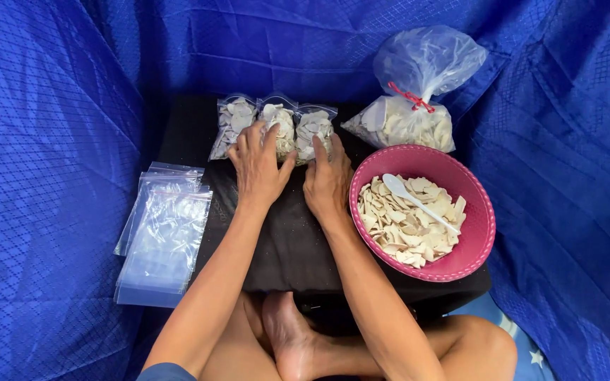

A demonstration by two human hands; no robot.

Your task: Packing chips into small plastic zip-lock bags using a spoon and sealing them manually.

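Person sits cross-legged behind a low black surface [284, 247] with blue cloth [51, 141] all around. Both hands rest side by side at the far edge, on a row of three small filled bags [277, 127] of pale chips lined up edge to edge. Left hand [259, 166] lies palm-down, fingers spread flat, fingertips over the left and middle bags; no grasp, more a press or nudge. Right hand [327, 180] is also flat and open, fingers touching the right bag's lower edge, holding nothing. Hands flank the row, likely to square the bags and keep them upright against each other. Pink bowl [474, 240] sits just right of the right hand, within easy reach, holding loose chips [404, 226] with a white spoon [418, 201] lying in them, bowl end toward the far rim, handle toward the near right. Behind the bowl, a big clear bag [418, 85] of the same chips, neck tied with red string [409, 97], leans on the cloth as bulk stock. Stack of empty zip bags [164, 236] lies flat on the cloth left of the surface, near the left forearm, apart from the filled row. A bare foot [291, 339] shows below the near edge.
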